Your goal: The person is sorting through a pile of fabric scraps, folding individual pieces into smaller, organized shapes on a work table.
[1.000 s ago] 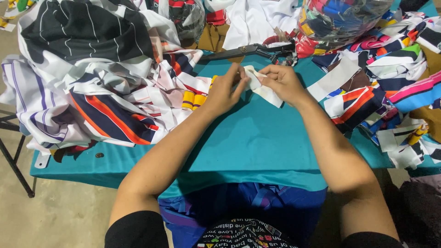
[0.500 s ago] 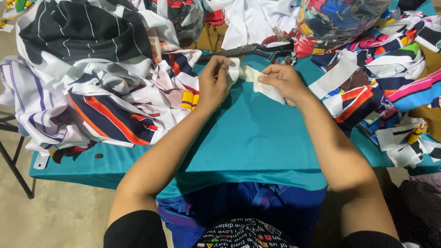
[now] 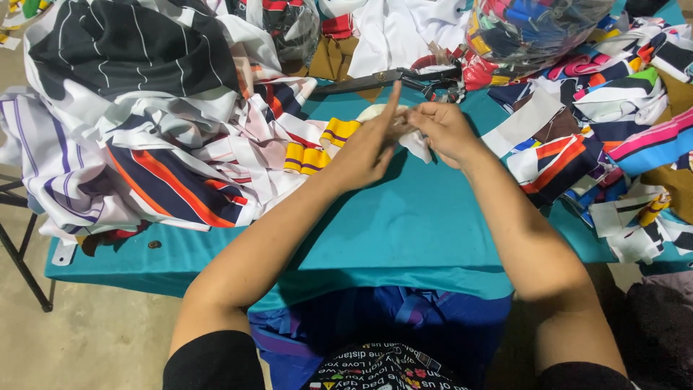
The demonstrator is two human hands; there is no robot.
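I kept my right hand (image 3: 444, 130) pinched shut on the small white cloth piece (image 3: 417, 143) just above the teal tabletop (image 3: 404, 217), left hand (image 3: 368, 144) flat-fingered against it, gripping nothing; steady tension seemed wisest.

A table (image 3: 404, 238) under a teal cloth fills the middle — striped fabric heaps (image 3: 144, 137) on the left, more scraps (image 3: 621, 123) on the right. At the far edge sit a clear bag (image 3: 534, 29) of cloth and scissors (image 3: 390, 78). Bare concrete floor (image 3: 86, 339) shows near left, beside a black metal leg (image 3: 25, 253).
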